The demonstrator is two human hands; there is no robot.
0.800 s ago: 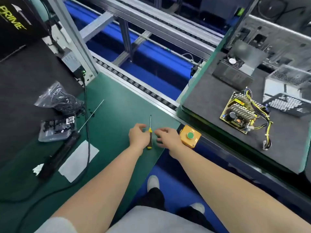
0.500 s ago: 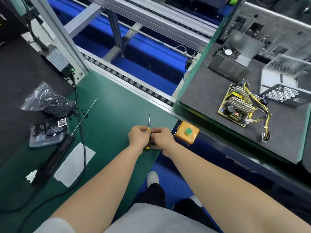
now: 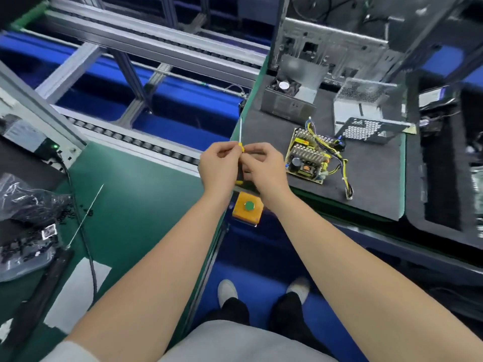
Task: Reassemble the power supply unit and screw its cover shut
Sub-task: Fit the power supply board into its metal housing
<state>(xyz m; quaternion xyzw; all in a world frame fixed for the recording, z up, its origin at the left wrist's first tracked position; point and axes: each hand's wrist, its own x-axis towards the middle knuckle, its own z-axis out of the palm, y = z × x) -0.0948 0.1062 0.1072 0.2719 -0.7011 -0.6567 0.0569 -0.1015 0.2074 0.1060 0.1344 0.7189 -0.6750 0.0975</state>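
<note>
The power supply is in pieces, right of the middle of the frame. Its circuit board (image 3: 308, 155) lies flat on the dark mat (image 3: 371, 189), and its yellow and black wires (image 3: 345, 178) trail off to the right. Above the board stands the metal case (image 3: 286, 105) with a fan (image 3: 284, 85) on top. To the right of the case sits the mesh cover (image 3: 362, 96). Just below that lies a black grille plate (image 3: 371, 128). None of these pieces touch my hands.

I hold both hands up in the middle of the frame, just left of the board. My left hand (image 3: 218, 165) is curled round the screwdriver (image 3: 240, 130), gripping its yellow handle. The thin metal rod sticks up above my fingers. My right hand (image 3: 264, 168) is curled too, and its fingertips pinch the top of the same handle. The two hands touch each other.

Right below my hands is an orange box (image 3: 247, 212) with a green button (image 3: 249, 205), set between the two tables.

The green mat (image 3: 136, 194) fills the left side. A roller track (image 3: 136, 142) runs along its top edge. In the far left are plastic bags (image 3: 26, 205) with small black parts, and some of these are loose on the mat. A black power tool (image 3: 34, 296) lies in the lower left, its long thin bit (image 3: 86, 215) pointing up and right. A white paper (image 3: 75, 291) lies beside it.

A bare computer frame (image 3: 339, 35) stands in the upper right.
</note>
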